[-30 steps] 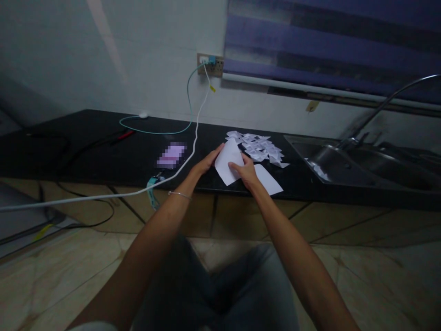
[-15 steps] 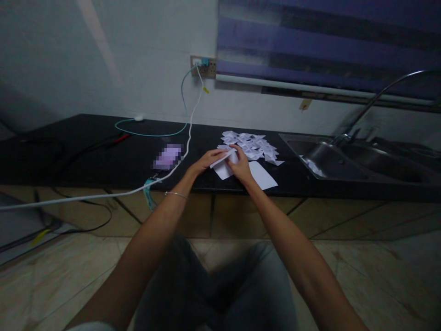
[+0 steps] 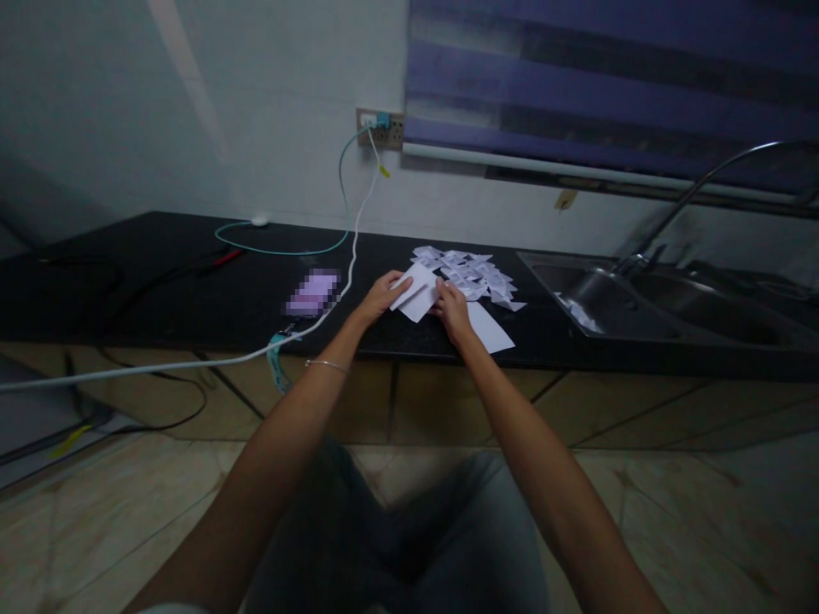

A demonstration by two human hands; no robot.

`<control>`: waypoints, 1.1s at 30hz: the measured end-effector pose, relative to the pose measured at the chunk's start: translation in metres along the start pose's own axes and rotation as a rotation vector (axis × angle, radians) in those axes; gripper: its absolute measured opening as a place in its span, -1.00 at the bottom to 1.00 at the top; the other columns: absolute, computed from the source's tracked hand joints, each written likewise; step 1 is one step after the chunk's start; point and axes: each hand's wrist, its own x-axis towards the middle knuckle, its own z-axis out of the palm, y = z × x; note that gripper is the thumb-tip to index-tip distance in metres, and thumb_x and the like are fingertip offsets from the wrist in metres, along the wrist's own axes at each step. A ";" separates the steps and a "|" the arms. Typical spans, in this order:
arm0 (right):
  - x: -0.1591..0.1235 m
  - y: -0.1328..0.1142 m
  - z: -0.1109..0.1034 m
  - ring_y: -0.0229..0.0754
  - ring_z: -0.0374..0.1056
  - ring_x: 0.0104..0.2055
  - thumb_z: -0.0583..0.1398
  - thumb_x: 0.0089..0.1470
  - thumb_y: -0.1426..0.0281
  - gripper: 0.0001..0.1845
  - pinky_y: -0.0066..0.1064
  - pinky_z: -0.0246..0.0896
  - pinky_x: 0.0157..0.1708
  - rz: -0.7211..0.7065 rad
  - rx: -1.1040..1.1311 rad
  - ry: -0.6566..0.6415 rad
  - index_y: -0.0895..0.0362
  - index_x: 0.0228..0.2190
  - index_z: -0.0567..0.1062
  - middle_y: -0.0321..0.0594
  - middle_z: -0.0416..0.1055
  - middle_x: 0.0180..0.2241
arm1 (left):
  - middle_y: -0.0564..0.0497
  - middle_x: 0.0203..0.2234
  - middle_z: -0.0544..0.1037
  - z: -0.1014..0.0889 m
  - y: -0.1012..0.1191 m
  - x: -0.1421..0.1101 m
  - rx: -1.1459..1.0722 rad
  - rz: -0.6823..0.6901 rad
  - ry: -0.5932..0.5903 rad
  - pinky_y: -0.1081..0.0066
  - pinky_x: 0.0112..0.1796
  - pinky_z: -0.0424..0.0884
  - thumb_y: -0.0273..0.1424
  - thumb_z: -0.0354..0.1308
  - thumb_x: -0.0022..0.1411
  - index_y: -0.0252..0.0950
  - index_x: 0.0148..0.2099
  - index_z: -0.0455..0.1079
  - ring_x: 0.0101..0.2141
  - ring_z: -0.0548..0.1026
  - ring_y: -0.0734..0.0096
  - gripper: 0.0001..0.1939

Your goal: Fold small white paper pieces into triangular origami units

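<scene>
Between my two hands is a folded sheet of white paper, held just above the counter's front edge. My left hand pinches its left side, thumb on top. At its right edge my right hand grips the paper, with some fingers hidden beneath. A flat stack of white paper lies under and right of my right hand; I cannot tell how many sheets it has. Just behind my hands, several folded white paper pieces are spread in a cluster.
The black countertop carries a blurred pink-purple item with a teal strap. A white cable crosses the left side from the wall socket. On the right are a steel sink and a curved faucet.
The folded paper has tilted down, so its flat face now shows. My right hand has shifted from the paper's top to its right edge, and the left hand keeps its hold.
</scene>
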 end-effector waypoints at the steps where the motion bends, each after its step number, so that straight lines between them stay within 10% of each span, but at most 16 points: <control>1: -0.003 -0.001 0.002 -0.18 0.42 -0.37 0.22 0.02 -0.11 -0.41 -0.37 0.37 -0.44 0.016 -0.003 -0.007 0.13 -0.17 0.51 -0.19 0.53 -0.32 | -0.07 -0.25 0.60 0.001 0.000 0.000 -0.020 -0.013 0.010 0.48 -0.30 0.42 0.03 0.26 0.16 -0.39 -0.11 0.45 -0.28 0.53 0.38 -0.45; 10: -0.018 -0.016 0.009 -0.26 0.27 -0.53 0.32 -0.07 -0.06 -0.51 -0.42 0.18 -0.52 -0.093 -0.132 0.007 0.14 -0.50 0.51 -0.32 0.39 -0.58 | -0.09 -0.18 0.56 0.001 -0.008 0.001 0.076 0.033 -0.027 0.46 -0.25 0.44 -0.06 0.29 0.19 -0.40 0.00 0.40 -0.21 0.52 0.35 -0.47; 19: -0.013 -0.007 0.005 -0.23 0.29 -0.50 0.31 -0.06 0.03 -0.60 -0.41 0.21 -0.50 -0.078 -0.145 -0.008 0.14 -0.46 0.52 -0.31 0.40 -0.56 | -0.05 -0.36 0.56 0.006 -0.014 0.004 -0.130 -0.104 -0.125 0.47 -0.40 0.40 0.17 -0.09 0.33 -0.35 -0.09 0.42 -0.40 0.50 0.40 -0.35; 33: -0.014 -0.017 0.008 -0.29 0.24 -0.54 0.21 0.00 -0.17 -0.42 -0.45 0.20 -0.55 0.008 -0.050 -0.028 0.13 -0.46 0.50 -0.31 0.36 -0.55 | -0.06 -0.42 0.60 0.008 0.003 -0.005 0.030 -0.093 -0.070 0.53 -0.51 0.35 0.00 0.19 0.26 -0.40 -0.17 0.46 -0.51 0.47 0.47 -0.51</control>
